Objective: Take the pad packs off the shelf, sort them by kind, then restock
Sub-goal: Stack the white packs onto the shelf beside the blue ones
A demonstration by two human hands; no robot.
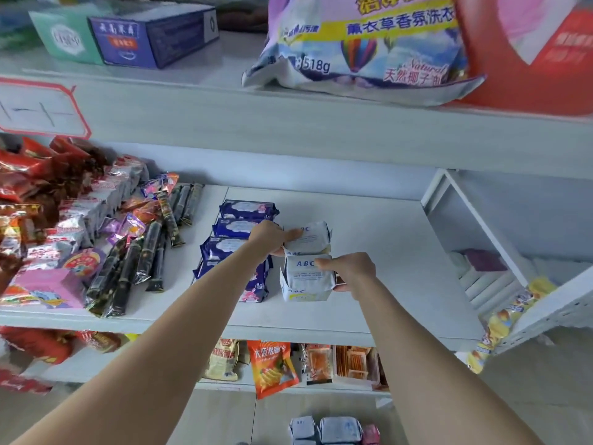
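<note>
On the white middle shelf (385, 239) a column of dark blue pad packs (239, 228) runs front to back. Right of it stand stacked white packs marked ABC. My left hand (269, 236) grips the far white pack (309, 237) at its left end. My right hand (351, 273) grips the near white pack (306, 273) from its right side, thumb on top. Under that pack lies another white pack (305, 293). A few more pad packs (333, 430) lie on the floor below.
Snack bags, pink packs and dark wafer sticks (128, 252) crowd the shelf's left part. A white side rack (475, 226) stands at the right. Detergent bags (362, 43) and boxes sit on the shelf above; snack bags (272, 364) fill the shelf below.
</note>
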